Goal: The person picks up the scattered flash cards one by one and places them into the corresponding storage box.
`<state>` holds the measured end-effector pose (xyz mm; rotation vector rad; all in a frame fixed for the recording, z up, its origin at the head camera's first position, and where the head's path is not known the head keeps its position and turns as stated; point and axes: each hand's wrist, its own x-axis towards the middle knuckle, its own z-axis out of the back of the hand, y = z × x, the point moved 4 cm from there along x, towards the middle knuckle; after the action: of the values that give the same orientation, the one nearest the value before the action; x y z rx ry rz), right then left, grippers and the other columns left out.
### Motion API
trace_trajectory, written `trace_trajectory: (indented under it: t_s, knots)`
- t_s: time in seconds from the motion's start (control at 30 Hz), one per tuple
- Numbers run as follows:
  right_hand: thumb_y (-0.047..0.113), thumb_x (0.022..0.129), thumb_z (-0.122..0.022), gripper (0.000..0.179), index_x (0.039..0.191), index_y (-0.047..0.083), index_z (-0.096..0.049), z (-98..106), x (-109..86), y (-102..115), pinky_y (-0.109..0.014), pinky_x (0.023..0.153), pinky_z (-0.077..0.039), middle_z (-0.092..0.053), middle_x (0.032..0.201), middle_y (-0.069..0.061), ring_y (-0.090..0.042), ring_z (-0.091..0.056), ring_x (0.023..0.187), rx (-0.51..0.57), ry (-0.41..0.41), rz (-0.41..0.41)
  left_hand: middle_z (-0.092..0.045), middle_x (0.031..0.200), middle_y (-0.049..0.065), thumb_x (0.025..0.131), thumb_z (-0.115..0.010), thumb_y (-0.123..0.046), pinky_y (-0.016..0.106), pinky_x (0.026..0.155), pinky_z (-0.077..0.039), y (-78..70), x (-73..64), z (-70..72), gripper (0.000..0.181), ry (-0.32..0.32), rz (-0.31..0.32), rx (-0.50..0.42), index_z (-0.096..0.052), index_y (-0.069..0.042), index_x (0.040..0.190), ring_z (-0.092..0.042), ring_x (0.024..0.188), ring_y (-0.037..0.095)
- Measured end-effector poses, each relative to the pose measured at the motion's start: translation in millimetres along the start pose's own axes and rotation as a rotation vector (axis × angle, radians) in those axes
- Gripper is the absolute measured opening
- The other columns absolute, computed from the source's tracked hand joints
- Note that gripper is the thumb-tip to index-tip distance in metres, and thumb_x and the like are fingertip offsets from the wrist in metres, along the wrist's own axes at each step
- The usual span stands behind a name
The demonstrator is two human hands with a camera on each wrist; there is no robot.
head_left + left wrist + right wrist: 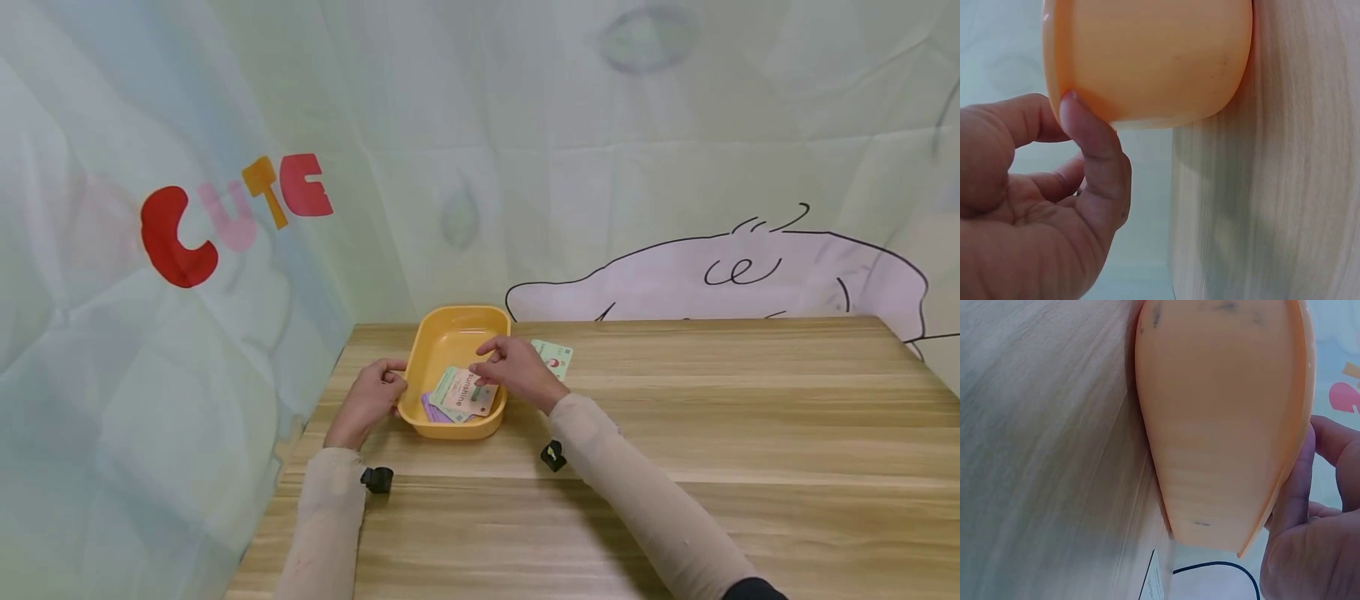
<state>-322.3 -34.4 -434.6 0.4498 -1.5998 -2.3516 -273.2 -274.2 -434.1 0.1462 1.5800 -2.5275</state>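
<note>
A yellow plastic basin stands near the far left of the wooden table. Inside its near half lie several cards: a pink card printed "sunshine" on top, with green and purple ones beneath. My left hand pinches the basin's left rim between thumb and finger, the rim close up in the left wrist view. Over the right rim reaches my right hand, thumb and index finger apart, fingertips right by the pink card. The right wrist view shows the basin's outer wall beside that hand; the wall hides the cards.
A green card lies on the table just right of the basin, partly behind my right hand. Black wrist cameras sit at both sleeves. A printed cloth backdrop hangs along the table's far and left edges.
</note>
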Motion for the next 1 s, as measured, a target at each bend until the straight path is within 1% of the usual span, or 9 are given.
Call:
trace_trajectory:
  t_s: [0.13,0.23,0.37,0.5,0.57,0.63,0.8,0.87,1.0]
  knots:
    - [0.023,0.095,-0.072,0.042,0.130,0.002,-0.060,-0.5,-0.2,1.4,-0.027,0.081,-0.056,-0.068,0.090,-0.007,-0.026,-0.075,0.092,0.013,-0.002,0.000,-0.049,0.101,0.011,0.101,-0.047,-0.006,0.028,0.061,-0.052,-0.1,-0.3,1.2,0.039,-0.002,0.002,0.003,-0.049,0.003,0.139,-0.052,0.075,0.019]
    - [0.022,0.096,-0.071,0.038,0.127,0.002,-0.061,-0.3,-1.1,2.0,-0.030,0.083,-0.058,-0.068,0.090,-0.008,-0.028,-0.075,0.093,0.030,-0.006,0.005,-0.049,0.101,0.011,0.101,-0.048,-0.006,0.028,0.061,-0.052,-0.6,-0.6,1.4,0.039,-0.004,0.006,0.006,-0.050,0.002,0.139,-0.053,0.075,0.019]
    - [0.021,0.098,-0.068,0.030,0.122,0.003,-0.062,0.5,-2.1,1.1,-0.037,0.087,-0.058,-0.069,0.098,-0.016,-0.030,-0.074,0.093,0.086,0.004,0.032,-0.050,0.101,0.011,0.101,-0.048,-0.007,0.028,0.061,-0.052,-0.8,-0.9,1.6,0.038,-0.010,0.007,0.007,-0.050,0.002,0.138,-0.053,0.076,0.020]
    - [0.019,0.099,-0.066,0.031,0.124,0.000,-0.062,3.4,-3.8,0.4,-0.038,0.086,-0.059,-0.066,0.107,-0.022,-0.025,-0.073,0.088,0.155,0.023,0.077,-0.051,0.101,0.011,0.101,-0.048,-0.007,0.029,0.062,-0.052,-0.4,-1.0,1.8,0.038,-0.010,-0.002,0.006,-0.050,0.001,0.138,-0.053,0.075,0.020]
    - [0.017,0.100,-0.065,0.033,0.126,-0.002,-0.061,6.2,-5.8,-0.4,-0.038,0.085,-0.060,-0.064,0.107,-0.021,-0.021,-0.072,0.085,0.176,0.032,0.094,-0.051,0.101,0.011,0.101,-0.048,-0.007,0.029,0.061,-0.052,-0.3,-1.2,1.1,0.038,-0.010,0.000,0.007,-0.050,0.001,0.138,-0.054,0.075,0.020]
    - [0.015,0.100,-0.064,0.035,0.129,-0.004,-0.060,9.4,-7.8,-0.9,-0.040,0.085,-0.060,-0.062,0.107,-0.022,-0.020,-0.072,0.084,0.186,0.051,0.112,-0.051,0.101,0.012,0.101,-0.049,-0.007,0.028,0.061,-0.052,-0.4,-1.5,0.6,0.038,-0.014,0.007,0.008,-0.050,0.001,0.138,-0.054,0.075,0.021]
    - [0.017,0.099,-0.065,0.038,0.132,-0.001,-0.059,25.2,-10.7,-5.3,-0.040,0.082,-0.061,-0.060,0.111,-0.028,-0.024,-0.071,0.086,0.164,0.103,0.145,-0.051,0.102,0.012,0.101,-0.049,-0.007,0.027,0.061,-0.052,-0.5,-0.8,-0.6,0.038,-0.018,0.021,0.013,-0.051,0.001,0.138,-0.054,0.077,0.021]
    - [0.020,0.099,-0.066,0.040,0.133,-0.001,-0.059,34.4,-10.4,-8.3,-0.041,0.081,-0.061,-0.059,0.111,-0.028,-0.025,-0.071,0.086,0.151,0.112,0.159,-0.050,0.102,0.012,0.101,-0.049,-0.007,0.027,0.061,-0.052,-0.6,-0.5,-0.7,0.038,-0.017,0.023,0.014,-0.050,0.001,0.138,-0.054,0.077,0.021]
    - [0.019,0.099,-0.066,0.040,0.133,-0.001,-0.060,52.0,-8.2,-14.9,-0.050,0.083,-0.059,-0.061,0.106,-0.023,-0.026,-0.071,0.085,0.127,0.104,0.173,-0.050,0.102,0.012,0.101,-0.049,-0.006,0.027,0.060,-0.052,-0.3,-0.7,0.0,0.038,-0.018,0.017,0.010,-0.051,0.001,0.138,-0.054,0.075,0.021]
